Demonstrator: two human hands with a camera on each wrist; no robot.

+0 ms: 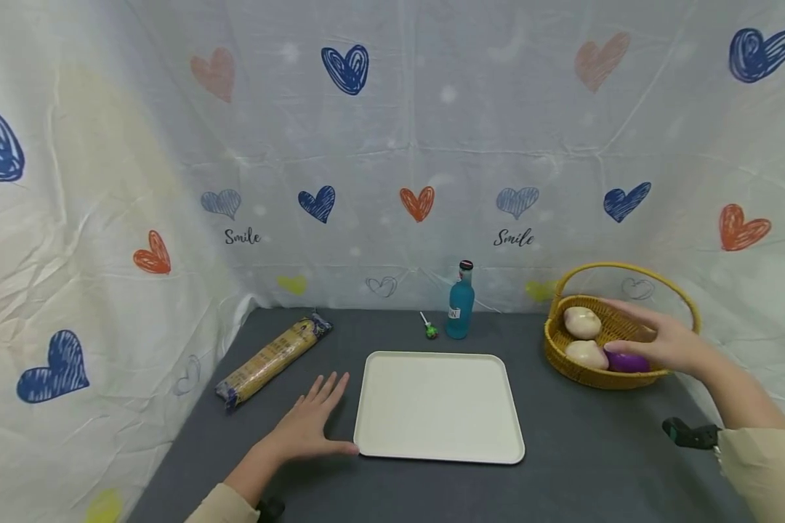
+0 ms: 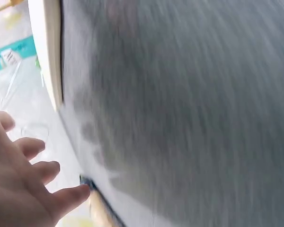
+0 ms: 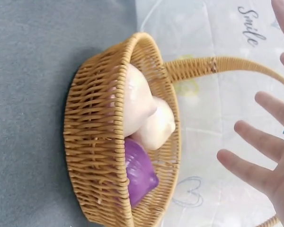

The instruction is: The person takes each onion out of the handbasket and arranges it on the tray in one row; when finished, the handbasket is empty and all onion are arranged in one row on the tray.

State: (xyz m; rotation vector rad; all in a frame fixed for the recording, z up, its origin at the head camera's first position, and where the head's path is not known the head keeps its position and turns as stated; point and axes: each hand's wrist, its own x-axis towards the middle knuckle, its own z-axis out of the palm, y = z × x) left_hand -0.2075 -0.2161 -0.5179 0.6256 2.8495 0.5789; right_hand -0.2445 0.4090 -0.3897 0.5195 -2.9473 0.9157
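Observation:
My right hand (image 1: 669, 340) hovers over a yellow wicker basket (image 3: 97, 137) with its fingers spread and nothing held. Inside lie two whitish onions (image 1: 582, 322) and a purple onion (image 3: 139, 172), partly behind the basket wall in the right wrist view. In the head view this hand overlaps the purple onion, while the right wrist view shows a gap between hand and onions. Beside the white rectangular tray (image 1: 440, 407), my left hand (image 1: 309, 427) is spread and holds nothing. Its thumb appears at the tray's near left corner; whether it touches cannot be told.
A long yellow packet (image 1: 271, 361), seemingly of noodles, lies at the left of the dark grey table (image 1: 602, 450). Behind the tray stand a blue bottle (image 1: 460, 305) and a green lollipop (image 1: 430, 330). A heart-printed white curtain (image 1: 379, 145) hangs at the back and sides.

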